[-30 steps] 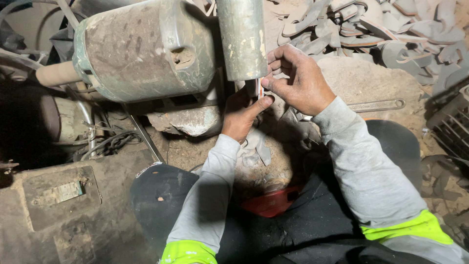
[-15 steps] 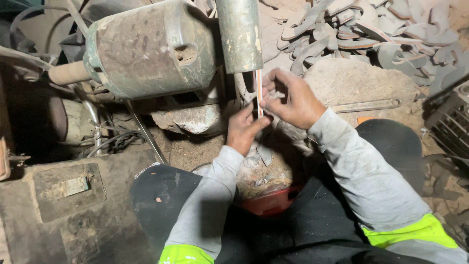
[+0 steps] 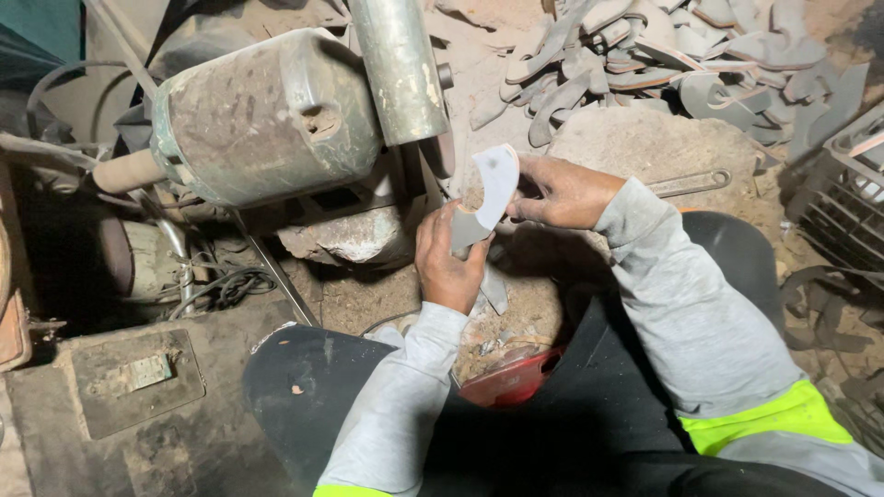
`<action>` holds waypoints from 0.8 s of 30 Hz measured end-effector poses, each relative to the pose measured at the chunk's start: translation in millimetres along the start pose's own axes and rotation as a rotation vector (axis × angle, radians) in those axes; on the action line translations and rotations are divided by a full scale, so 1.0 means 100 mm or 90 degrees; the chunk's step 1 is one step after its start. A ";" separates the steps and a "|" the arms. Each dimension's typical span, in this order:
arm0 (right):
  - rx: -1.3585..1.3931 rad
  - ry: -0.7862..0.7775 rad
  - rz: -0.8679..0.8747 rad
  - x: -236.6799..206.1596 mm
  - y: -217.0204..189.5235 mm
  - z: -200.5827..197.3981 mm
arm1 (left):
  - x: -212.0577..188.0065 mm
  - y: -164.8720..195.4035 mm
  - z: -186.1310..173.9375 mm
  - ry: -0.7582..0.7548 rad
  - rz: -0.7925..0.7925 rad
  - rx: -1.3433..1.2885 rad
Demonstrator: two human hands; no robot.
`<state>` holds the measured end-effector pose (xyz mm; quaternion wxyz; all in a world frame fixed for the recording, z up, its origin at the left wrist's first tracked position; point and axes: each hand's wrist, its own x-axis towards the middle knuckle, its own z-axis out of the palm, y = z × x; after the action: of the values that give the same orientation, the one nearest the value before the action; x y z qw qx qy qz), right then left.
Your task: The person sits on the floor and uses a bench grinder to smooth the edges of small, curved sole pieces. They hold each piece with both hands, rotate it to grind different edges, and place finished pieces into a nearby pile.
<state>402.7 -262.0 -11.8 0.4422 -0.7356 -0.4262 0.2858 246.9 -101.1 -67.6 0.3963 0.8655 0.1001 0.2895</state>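
**Blade blank drawn clear of the grinder, held two-handed**

Since the earlier frame, both hands have come away from the grinder column (image 3: 398, 64), and the curved metal blade (image 3: 488, 198) now shows its flat face to me. I note the left hand (image 3: 448, 262) pinching its lower end, fingers closed round it; the right hand (image 3: 560, 191) pinches the upper edge from the side. Long axis runs upward, tilted right, from left grip towards the column. Left hand sits nearer me. Pile of similar blades (image 3: 645, 64) lies on the floor beyond, well apart.
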 end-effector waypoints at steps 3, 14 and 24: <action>0.045 0.019 0.026 0.04 -0.07 0.00 | 0.04 0.03 0.01 0.004 -0.020 -0.041; 0.035 0.201 -0.007 0.25 -0.07 0.31 | 0.08 -0.51 0.31 -0.175 -0.311 -0.598; -0.073 0.032 -0.062 0.10 -0.01 0.18 | -0.21 -0.38 0.43 -0.085 -0.280 -0.277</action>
<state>392.9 -245.3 -19.1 0.4232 -0.7449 -0.4661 0.2208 256.7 -111.9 -127.1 0.6309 0.7351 0.1944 0.1539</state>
